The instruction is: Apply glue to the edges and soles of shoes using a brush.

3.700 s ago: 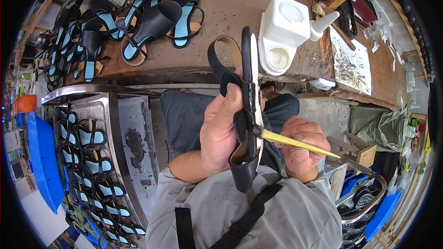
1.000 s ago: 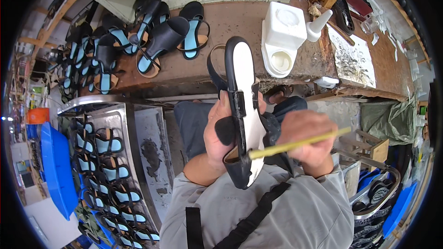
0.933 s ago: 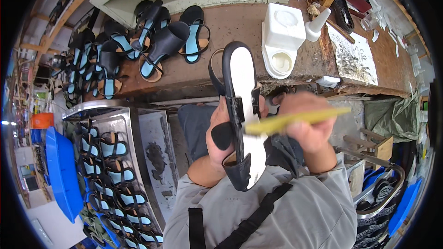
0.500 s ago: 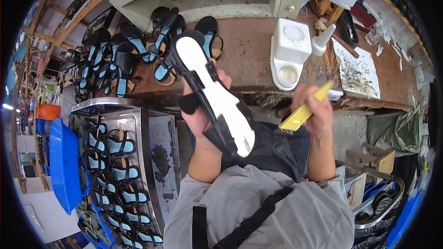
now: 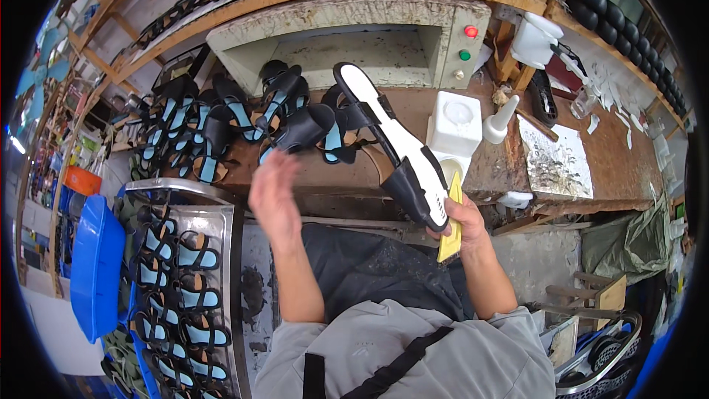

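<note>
My right hand (image 5: 459,218) grips a black strappy sandal with a white insole (image 5: 399,146), raised and tilted up to the left, together with a yellow-handled brush (image 5: 450,222) that points downward. My left hand (image 5: 275,193) is open and empty, fingers spread, lifted over the front edge of the brown workbench (image 5: 369,170). It is nearest to a heap of black and light-blue sandals (image 5: 244,122) on the bench. Dark trousers on my lap show below both hands.
A white glue container (image 5: 454,124) and a white squeeze bottle (image 5: 497,120) stand on the bench to the right. A metal tray (image 5: 236,281) of several sandals sits at my left, beside a blue tub (image 5: 92,266). A grey machine housing with red and green buttons (image 5: 464,43) is behind.
The sandal has passed from my left hand into my right hand, which still holds the brush. My left hand has let go and swung left toward the sandal heap.
</note>
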Demonstrator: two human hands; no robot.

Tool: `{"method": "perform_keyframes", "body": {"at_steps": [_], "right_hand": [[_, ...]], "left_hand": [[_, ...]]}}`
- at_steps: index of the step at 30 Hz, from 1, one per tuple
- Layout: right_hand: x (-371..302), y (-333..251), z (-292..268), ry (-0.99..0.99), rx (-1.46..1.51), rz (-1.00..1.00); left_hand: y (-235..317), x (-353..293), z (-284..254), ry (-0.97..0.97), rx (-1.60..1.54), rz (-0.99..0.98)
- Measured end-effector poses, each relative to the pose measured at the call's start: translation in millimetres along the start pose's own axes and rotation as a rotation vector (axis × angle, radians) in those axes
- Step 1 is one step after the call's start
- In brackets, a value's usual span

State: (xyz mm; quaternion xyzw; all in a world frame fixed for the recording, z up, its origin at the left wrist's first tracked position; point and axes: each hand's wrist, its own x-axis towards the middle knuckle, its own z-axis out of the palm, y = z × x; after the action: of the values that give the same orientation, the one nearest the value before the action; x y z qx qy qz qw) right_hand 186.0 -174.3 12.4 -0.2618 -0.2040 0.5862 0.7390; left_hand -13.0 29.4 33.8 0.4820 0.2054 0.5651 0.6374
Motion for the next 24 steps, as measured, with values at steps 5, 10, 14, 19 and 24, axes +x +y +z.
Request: {"method": "perform_keyframes", "body": {"at_steps": [5, 10, 14, 19, 24], "right_hand": [[-1, 2, -15, -0.008, -0.062, 0.113], [6, 3, -14, 0.039, -0.092, 0.247], [-2, -1, -22, 0.099, -0.375, 0.317], [-5, -39, -71, 0.478, -0.463, -0.191], [8, -27, -88, 0.646, -0.852, -0.317]], "left_hand": [[12, -55, 33, -0.420, 0.164, 0.150], [6, -36, 50, -0.783, 0.474, 0.153], [1, -26, 52, -0.847, 0.473, 0.195], [-16, -36, 5, -0.567, 0.435, 0.015], [-46, -43, 11, -0.620, 0.457, 0.032]]}}
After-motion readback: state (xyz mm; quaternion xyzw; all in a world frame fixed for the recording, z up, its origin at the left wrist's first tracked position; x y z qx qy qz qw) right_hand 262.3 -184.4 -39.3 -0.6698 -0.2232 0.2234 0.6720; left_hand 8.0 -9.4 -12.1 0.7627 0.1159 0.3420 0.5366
